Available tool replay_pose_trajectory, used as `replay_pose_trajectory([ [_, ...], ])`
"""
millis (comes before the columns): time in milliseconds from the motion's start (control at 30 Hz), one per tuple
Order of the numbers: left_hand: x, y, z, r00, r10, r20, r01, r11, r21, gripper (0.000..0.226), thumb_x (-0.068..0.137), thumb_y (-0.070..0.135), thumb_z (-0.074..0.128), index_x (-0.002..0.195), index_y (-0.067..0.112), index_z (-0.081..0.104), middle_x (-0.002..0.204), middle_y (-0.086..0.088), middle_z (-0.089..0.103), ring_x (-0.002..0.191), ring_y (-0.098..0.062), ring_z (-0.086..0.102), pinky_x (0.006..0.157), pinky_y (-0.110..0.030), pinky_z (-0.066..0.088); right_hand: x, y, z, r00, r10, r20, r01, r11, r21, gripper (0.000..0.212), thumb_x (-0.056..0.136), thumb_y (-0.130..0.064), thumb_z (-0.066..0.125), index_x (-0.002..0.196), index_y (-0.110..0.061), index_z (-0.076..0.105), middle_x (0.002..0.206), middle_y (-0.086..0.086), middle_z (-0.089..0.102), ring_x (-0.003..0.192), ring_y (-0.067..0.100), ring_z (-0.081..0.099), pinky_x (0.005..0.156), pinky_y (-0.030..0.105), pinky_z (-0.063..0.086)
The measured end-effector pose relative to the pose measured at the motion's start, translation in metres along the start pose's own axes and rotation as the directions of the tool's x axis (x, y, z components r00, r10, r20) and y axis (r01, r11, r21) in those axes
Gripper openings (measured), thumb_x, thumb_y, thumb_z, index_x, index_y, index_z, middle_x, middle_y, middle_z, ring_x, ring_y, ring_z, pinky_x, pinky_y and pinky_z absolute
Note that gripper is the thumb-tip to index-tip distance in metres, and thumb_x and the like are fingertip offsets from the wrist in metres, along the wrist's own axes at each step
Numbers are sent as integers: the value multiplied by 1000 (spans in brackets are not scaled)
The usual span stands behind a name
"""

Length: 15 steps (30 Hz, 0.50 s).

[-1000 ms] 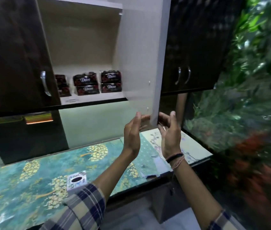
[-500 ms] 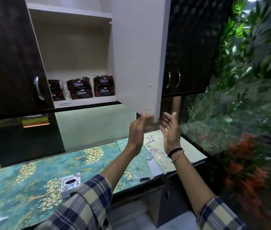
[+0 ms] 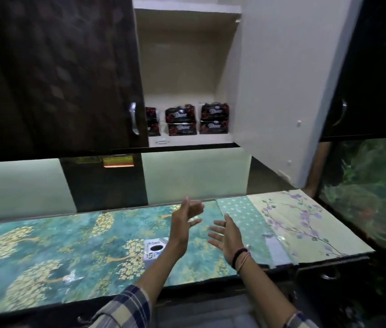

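1. Teal counter paper shows behind the spread fingers (image 3: 196, 207) of the left hand (image 3: 183, 223), which is raised at centre frame. The palm faces right and the fingers are loose and straight, holding nothing.
2. The right hand (image 3: 226, 237) hovers just right of it and a little lower, palm turned toward the left one. Its fingers (image 3: 215, 239) are fanned out and empty. The two hands are near each other but apart.
3. Dark and pink bands (image 3: 240, 255) circle the right wrist, and a plaid sleeve (image 3: 128, 308) covers the left forearm at the bottom of the frame.
4. A small white box (image 3: 154, 250) with a black oval sits on the counter (image 3: 45, 245) just beside the left wrist.
5. The cabinet door (image 3: 281, 91) stands swung open in the upper right of the frame, showing its white inner face. Its lower corner hangs above and to the right of both sets of fingertips, well apart from them and untouched.
6. Left of the door, on the open shelf (image 3: 187, 143), dark packets (image 3: 181, 120) are stacked in pairs.
7. A closed dark door (image 3: 57, 67) fills the upper left.
8. A floral sheet (image 3: 305, 221) covers the right end of the counter.
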<state>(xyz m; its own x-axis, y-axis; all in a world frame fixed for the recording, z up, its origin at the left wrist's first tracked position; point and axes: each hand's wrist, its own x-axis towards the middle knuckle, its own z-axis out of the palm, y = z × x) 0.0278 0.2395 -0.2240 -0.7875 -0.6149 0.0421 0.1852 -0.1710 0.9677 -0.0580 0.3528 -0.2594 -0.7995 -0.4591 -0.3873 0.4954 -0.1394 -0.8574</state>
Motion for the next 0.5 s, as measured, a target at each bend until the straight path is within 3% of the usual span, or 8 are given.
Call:
replay_pose_trajectory([
  [167, 68, 86, -77, 975, 159, -155, -170, 984, -59, 53, 107, 46, 40, 115, 3, 71, 117, -19, 74, 112, -28, 70, 95, -46, 52, 24, -59, 135, 962, -201, 186, 215, 975, -60, 45, 105, -43, 41, 98, -5, 64, 92, 14, 66, 83, 28, 64, 73, 39, 55],
  [333, 130, 174, -131, 939, 292, -181, -302, 953, -31, 59, 106, 48, 38, 138, 4, 58, 136, -16, 66, 127, -26, 62, 109, -46, 48, 53, -126, 244, 861, -437, 261, 471, 879, -81, 37, 104, -38, 44, 104, -8, 66, 97, 12, 66, 90, 22, 62, 82, 40, 53],
  [500, 168, 213, -145, 947, 316, -59, -315, 949, 24, 65, 105, 54, 35, 149, 8, 48, 151, -14, 54, 138, -24, 51, 113, -44, 42, 93, -159, 295, 837, -499, 222, 531, 839, -115, 24, 99, -23, 45, 110, -13, 65, 109, 7, 65, 105, 22, 60, 82, 38, 47],
])
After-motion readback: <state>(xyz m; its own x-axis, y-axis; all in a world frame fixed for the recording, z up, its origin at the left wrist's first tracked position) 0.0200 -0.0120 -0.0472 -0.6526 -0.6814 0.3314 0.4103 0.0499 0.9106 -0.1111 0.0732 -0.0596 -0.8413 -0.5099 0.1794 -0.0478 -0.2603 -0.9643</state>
